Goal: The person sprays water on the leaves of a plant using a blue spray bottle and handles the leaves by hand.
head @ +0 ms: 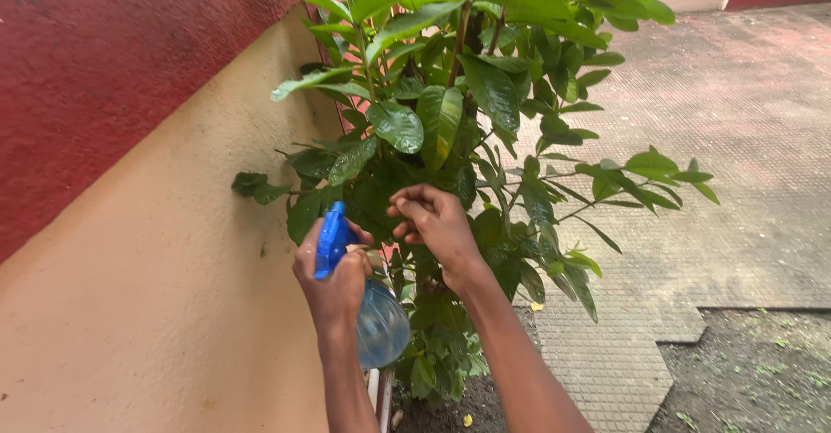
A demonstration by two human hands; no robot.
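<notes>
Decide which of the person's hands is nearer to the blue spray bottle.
Left. The left hand grips the spray bottle around its neck, while the right hand is beside it among the plant's leaves, not touching the bottle.

Both forearms rose from the bottom edge, bare and nearly parallel. The left hand (333, 273) was raised with its wrist straight and its fingers wrapped tight in a closed grip, thumb on top. The right hand (435, 222) reached higher, knuckles up, its fingers curled inward, seemingly pinched together, though their tips were hidden.
</notes>
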